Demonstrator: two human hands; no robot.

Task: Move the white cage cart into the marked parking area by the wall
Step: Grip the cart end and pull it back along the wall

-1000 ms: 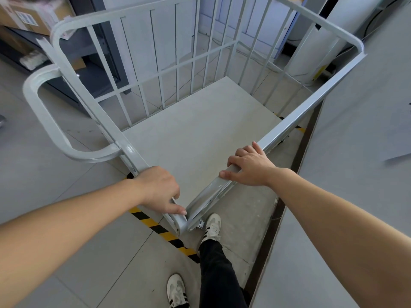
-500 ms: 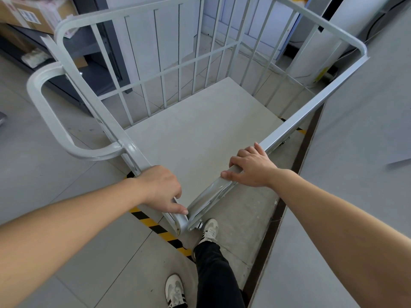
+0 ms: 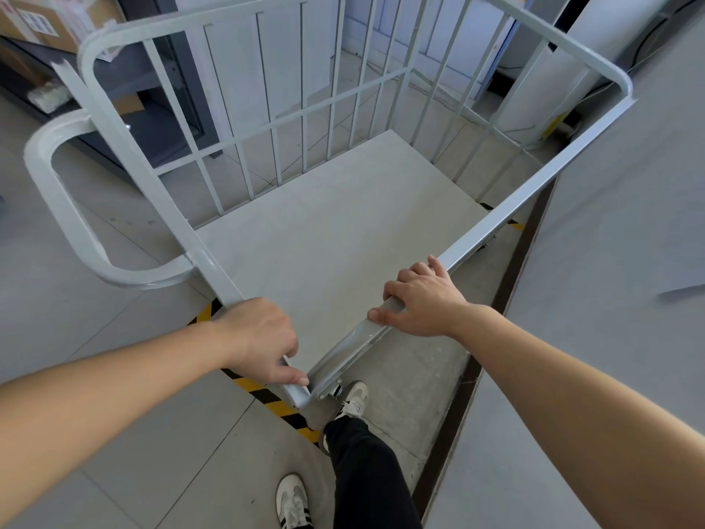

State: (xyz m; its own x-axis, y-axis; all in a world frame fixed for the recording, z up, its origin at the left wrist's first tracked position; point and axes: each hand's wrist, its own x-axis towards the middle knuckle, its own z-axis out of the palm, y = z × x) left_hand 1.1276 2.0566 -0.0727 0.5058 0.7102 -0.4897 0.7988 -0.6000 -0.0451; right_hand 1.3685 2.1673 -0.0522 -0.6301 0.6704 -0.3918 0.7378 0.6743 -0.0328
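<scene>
White cage cart (image 3: 335, 238) fills most of the view, standing on the grey tiled floor (image 3: 126, 433) right alongside the grey wall (image 3: 618, 261) on the right. Its right top rail runs close to the wall, with a dark baseboard strip (image 3: 457, 406) showing between them. Flat pale deck, bare. Barred panels on the far and left sides, and a looped push handle (image 3: 57, 200) sticks out from the left panel. Near corner of the cart sits over a yellow-black hazard stripe (image 3: 267, 395) on the floor; another bit of stripe (image 3: 515, 224) shows past the right rail at the far end by the wall. Whether all wheels are inside the marking, cannot tell.

Dark shelving unit (image 3: 152, 108) stands beyond the left side, with a cardboard box (image 3: 34, 21) on top at the upper left corner of the view.

Left hand (image 3: 259, 339) is wrapped around the left top rail close to the near corner, fingers curled under, thumb along the rail. Right hand (image 3: 423, 299) is clamped over the right top rail just past the same corner, fingers over the far edge, thumb on the near side.

Black trouser leg (image 3: 366, 471) and two white sneakers below: one (image 3: 353, 400) at the cart's near corner by a caster, the other (image 3: 292, 502) at the bottom edge.
</scene>
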